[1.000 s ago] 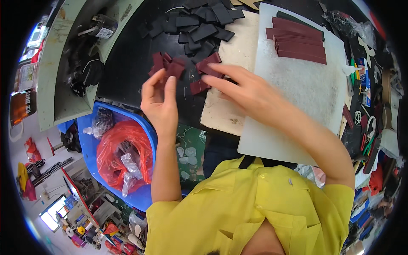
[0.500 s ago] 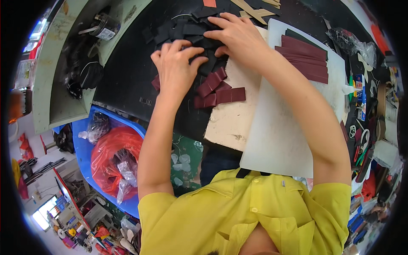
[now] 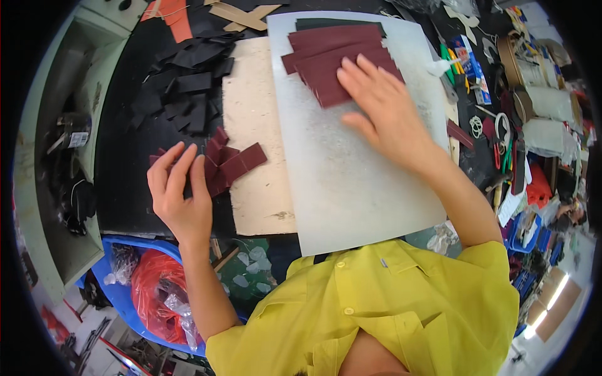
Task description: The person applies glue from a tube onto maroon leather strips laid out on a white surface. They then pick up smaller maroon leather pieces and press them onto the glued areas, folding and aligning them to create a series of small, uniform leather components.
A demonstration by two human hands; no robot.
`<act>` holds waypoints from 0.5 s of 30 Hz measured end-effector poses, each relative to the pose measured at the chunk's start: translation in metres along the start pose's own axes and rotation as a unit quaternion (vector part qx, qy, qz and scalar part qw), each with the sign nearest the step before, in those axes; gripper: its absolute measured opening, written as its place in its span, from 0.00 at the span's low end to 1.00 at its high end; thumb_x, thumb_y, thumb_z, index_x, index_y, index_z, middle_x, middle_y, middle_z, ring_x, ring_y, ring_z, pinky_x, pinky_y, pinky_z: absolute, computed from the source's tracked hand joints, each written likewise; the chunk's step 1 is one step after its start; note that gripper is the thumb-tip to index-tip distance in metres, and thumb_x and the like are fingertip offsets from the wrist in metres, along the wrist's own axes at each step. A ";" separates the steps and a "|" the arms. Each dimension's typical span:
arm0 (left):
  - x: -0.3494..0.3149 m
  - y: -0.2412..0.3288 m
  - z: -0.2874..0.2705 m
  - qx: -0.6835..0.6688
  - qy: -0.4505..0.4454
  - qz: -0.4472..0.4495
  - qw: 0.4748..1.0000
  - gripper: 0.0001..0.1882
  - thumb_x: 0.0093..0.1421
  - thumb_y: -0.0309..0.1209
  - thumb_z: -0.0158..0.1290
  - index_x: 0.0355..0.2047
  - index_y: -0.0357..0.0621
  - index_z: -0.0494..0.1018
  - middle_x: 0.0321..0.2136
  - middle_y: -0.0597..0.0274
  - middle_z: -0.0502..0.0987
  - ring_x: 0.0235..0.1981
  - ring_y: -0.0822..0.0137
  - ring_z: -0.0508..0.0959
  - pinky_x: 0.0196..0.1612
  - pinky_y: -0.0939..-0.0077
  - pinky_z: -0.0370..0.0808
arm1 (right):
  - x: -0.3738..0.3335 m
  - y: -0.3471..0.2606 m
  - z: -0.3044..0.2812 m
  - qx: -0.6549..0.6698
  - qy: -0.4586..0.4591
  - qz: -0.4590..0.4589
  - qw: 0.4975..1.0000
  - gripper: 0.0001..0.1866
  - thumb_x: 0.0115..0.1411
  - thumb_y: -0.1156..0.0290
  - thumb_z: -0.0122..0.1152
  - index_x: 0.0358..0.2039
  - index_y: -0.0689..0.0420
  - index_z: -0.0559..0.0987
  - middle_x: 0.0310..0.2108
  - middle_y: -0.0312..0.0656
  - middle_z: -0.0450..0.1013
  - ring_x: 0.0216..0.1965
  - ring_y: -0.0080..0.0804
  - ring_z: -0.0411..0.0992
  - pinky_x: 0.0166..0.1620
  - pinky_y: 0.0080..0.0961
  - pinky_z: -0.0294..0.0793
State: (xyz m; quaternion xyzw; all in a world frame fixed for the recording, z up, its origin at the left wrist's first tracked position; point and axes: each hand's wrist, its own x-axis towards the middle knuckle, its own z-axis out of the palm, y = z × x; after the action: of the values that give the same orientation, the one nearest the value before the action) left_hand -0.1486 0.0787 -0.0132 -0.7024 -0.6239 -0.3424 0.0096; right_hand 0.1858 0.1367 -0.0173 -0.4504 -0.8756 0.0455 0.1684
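My right hand (image 3: 387,116) rests with outstretched fingers on a fanned stack of maroon strips (image 3: 335,47), leather-like in look. A dark green sheet (image 3: 313,24) shows along the stack's far edge. Both lie on a whitish flat sheet (image 3: 357,188). Over on the left, my left hand (image 3: 182,200) has its fingers apart and slightly bent, beside a small heap of folded maroon pieces (image 3: 241,164). Its fingertips partly cover a few of these; whether they press on them I cannot tell. Beyond lies a loose pile of black strip pieces (image 3: 191,84).
A cream board (image 3: 254,106) sits partly under the whitish sheet. Tan strips (image 3: 244,14) and orange pieces (image 3: 169,15) lie at the far edge. Tools, including scissors (image 3: 501,128), crowd the right. A blue tub (image 3: 122,294) holding a red plastic bag (image 3: 150,285) stands below left.
Both hands have left the black pile. My right hand has moved right onto the maroon strips, my left hand nearer to me beside the folded maroon pieces. The view has shifted to the right.
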 end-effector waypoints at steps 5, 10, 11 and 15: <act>-0.004 0.058 0.013 -0.117 -0.053 0.042 0.991 0.11 0.57 0.18 0.61 0.41 0.37 0.82 0.42 0.56 0.82 0.44 0.60 0.81 0.50 0.70 0.75 | -0.066 -0.051 -0.027 0.072 -0.079 0.048 0.993 0.37 0.58 0.60 0.68 0.65 0.60 0.68 0.67 0.50 0.63 0.70 0.50 0.58 0.68 0.46 0.57; -0.004 0.102 0.036 -0.195 -0.095 0.115 0.969 0.12 0.53 0.17 0.61 0.39 0.39 0.82 0.40 0.58 0.82 0.43 0.55 0.80 0.46 0.66 0.75 | -0.093 -0.038 -0.037 0.046 0.059 0.075 0.994 0.27 0.53 0.75 0.68 0.55 0.59 0.78 0.58 0.45 0.74 0.62 0.46 0.70 0.60 0.42 0.67; -0.005 0.110 0.040 -0.221 -0.116 0.113 0.962 0.12 0.54 0.18 0.61 0.40 0.41 0.81 0.40 0.60 0.83 0.45 0.55 0.80 0.49 0.66 0.73 | -0.097 -0.033 -0.036 0.033 0.055 0.060 0.996 0.24 0.52 0.77 0.67 0.53 0.59 0.79 0.56 0.43 0.76 0.61 0.44 0.71 0.58 0.41 0.68; -0.006 0.129 0.052 -0.160 -0.173 0.178 0.955 0.15 0.56 0.25 0.63 0.45 0.46 0.79 0.41 0.66 0.83 0.49 0.59 0.79 0.59 0.58 0.61 | -0.113 -0.035 -0.036 0.042 0.068 0.018 0.997 0.18 0.49 0.76 0.64 0.43 0.57 0.84 0.48 0.39 0.80 0.53 0.37 0.76 0.53 0.37 0.70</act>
State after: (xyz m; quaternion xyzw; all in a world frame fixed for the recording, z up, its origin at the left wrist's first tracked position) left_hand -0.0098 0.0679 -0.0026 -0.8429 -0.4184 -0.3033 -0.1502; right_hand 0.2310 0.0227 -0.0044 -0.4611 -0.8510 0.0540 0.2456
